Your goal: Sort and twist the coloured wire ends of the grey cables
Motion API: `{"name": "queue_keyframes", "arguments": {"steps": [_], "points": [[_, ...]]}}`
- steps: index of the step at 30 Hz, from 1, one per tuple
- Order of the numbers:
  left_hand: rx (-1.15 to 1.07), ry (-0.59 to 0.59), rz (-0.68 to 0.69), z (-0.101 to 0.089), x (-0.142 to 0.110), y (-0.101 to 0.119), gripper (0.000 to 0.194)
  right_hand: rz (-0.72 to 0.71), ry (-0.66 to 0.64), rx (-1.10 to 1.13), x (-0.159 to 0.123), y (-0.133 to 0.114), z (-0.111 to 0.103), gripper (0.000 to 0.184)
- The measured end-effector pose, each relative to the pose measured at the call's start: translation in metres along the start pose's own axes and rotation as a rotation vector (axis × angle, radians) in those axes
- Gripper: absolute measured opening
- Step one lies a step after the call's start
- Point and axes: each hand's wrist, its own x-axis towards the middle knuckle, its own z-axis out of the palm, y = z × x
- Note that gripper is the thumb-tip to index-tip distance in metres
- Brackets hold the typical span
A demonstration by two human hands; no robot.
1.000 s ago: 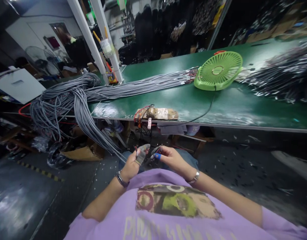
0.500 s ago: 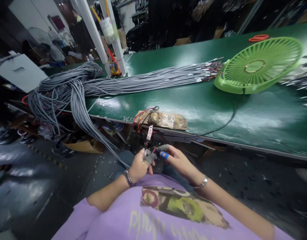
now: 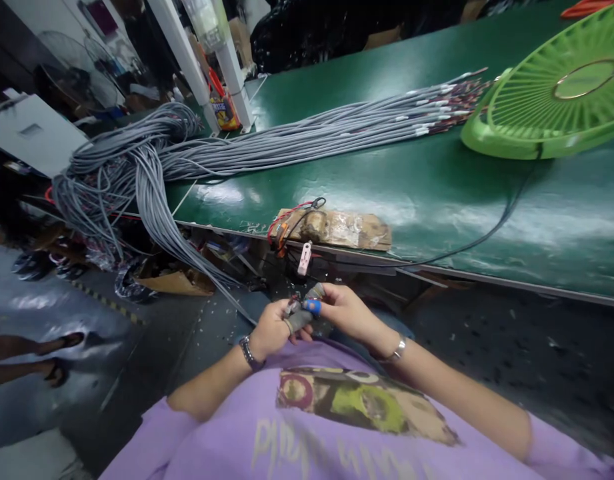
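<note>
My left hand (image 3: 274, 328), with grey finger covers, is closed on the end of a grey cable (image 3: 243, 311), which runs down to it from the bundle on the bench. Small dark and reddish wire ends (image 3: 293, 304) show at its fingertips. My right hand (image 3: 347, 313), with a grey cover and a blue one on its fingers, is pinched against the left fingertips. Whatever lies between its fingers is too small and covered to make out. Just above both hands, a pale pink tag-like piece (image 3: 305, 259) hangs at the bench edge.
Many grey cables (image 3: 307, 143) lie along the green bench (image 3: 411, 193). A green fan (image 3: 561, 93) stands at the right, its black cord trailing to the edge. A wooden strip (image 3: 347, 229) with wires sits at the front edge. Another person's feet (image 3: 57, 353) are at lower left.
The hands were apart a second ago; the right has come in until the fingertips meet. The view has shifted, bringing the fan farther right, and another person's legs have appeared at left.
</note>
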Motion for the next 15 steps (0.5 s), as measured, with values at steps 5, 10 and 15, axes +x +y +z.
{"name": "queue_keyframes", "arguments": {"steps": [5,10,15], "points": [[-0.14,0.111,0.043,0.004,0.001,-0.008,0.046,-0.058,0.051,0.017,-0.004,0.005,0.001,0.051],[-0.217,0.185,0.038,0.01,0.0,0.002,0.048,-0.132,0.077,-0.037,-0.011,0.004,0.004,0.046],[-0.225,0.189,0.006,0.011,-0.001,0.01,0.05,-0.084,0.069,-0.045,-0.008,-0.004,0.002,0.04]]}}
